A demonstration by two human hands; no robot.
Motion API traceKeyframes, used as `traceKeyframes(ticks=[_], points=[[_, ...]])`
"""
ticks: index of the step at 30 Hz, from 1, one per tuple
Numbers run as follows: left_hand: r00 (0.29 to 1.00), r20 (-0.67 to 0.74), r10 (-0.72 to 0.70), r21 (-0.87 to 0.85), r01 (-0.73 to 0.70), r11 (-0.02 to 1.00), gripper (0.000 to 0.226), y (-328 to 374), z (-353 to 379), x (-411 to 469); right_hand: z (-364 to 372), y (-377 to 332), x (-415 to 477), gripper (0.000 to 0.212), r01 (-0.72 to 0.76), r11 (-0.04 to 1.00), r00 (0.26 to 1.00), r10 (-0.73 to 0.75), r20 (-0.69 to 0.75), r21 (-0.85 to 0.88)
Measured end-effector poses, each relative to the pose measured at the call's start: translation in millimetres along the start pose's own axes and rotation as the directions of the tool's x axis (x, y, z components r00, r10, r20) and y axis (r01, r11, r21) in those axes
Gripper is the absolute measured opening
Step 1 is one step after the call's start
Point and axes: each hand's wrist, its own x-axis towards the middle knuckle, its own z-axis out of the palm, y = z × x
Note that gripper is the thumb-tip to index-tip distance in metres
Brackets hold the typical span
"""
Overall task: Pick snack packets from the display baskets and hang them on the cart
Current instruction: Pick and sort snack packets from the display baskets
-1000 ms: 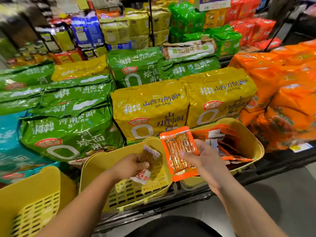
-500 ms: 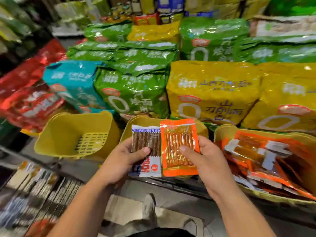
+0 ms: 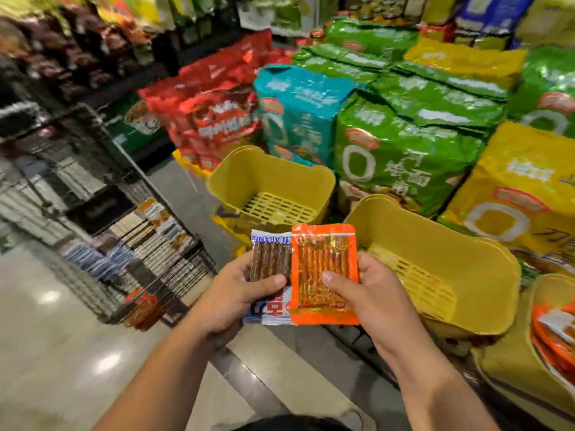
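Note:
My left hand (image 3: 242, 293) grips a white-and-blue snack packet (image 3: 270, 259) with brown sticks, thumb across its front. My right hand (image 3: 367, 293) grips an orange snack packet (image 3: 323, 259) with orange sticks, which overlaps the white packet's right edge. Both packets are held upright side by side in front of two yellow display baskets (image 3: 435, 244) (image 3: 267, 175). A third yellow basket (image 3: 513, 365) at the right edge holds more orange packets (image 3: 553, 331). The wire cart (image 3: 149, 253) stands at left, rows of packets hanging on it.
Big noodle bags are stacked behind the baskets: red (image 3: 217, 113), teal (image 3: 298, 113), green (image 3: 404, 150), yellow (image 3: 522, 188). Shelves of dark goods (image 3: 77, 42) run along the upper left. Shiny floor (image 3: 56, 353) lies below the cart.
The view has swung left, bringing the cart into sight. Both hands have carried their packets out of the baskets and now hold them side by side.

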Motion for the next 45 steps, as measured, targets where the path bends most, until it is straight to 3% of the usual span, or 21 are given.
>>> traceKeyframes(ticks=[6,18,28,31,37,42,45], points=[[0.993,-0.117,0.005,-0.094,-0.016,0.995,0.032,5.3,-93.9,-60.3,105.7,4.7,-4.8,0.018,0.002,0.997,0.996,0.004,0.087,-0.080],[0.926,-0.375,0.030,-0.181,-0.105,0.978,0.035,-3.2,-302.9,-184.4,339.5,30.8,-27.4,0.013,0.011,0.986,0.948,0.043,0.316,-0.167],[0.850,-0.525,-0.030,-0.252,-0.121,0.960,0.033,-3.7,-381.5,-202.6,420.1,46.0,25.8,0.049,-0.022,0.984,0.923,0.087,0.374,-0.175],[0.802,-0.593,-0.072,-0.265,-0.111,0.958,0.027,-5.1,-401.0,-191.6,433.3,52.0,60.9,0.057,-0.029,0.982,0.937,0.091,0.337,-0.187],[0.614,-0.779,-0.130,-0.231,-0.087,0.969,0.015,-2.2,-458.9,-149.4,478.1,57.2,160.3,0.057,-0.072,0.960,0.903,0.178,0.391,-0.271],[0.538,-0.824,-0.177,-0.206,0.007,0.979,0.017,10.3,-498.8,-89.0,532.5,48.8,259.8,0.053,-0.044,0.891,0.815,0.294,0.499,-0.453],[0.465,-0.855,-0.232,-0.220,0.082,0.972,0.014,8.3,-522.6,-58.4,562.3,53.3,304.1,0.052,0.044,0.807,0.761,0.355,0.543,-0.589]])
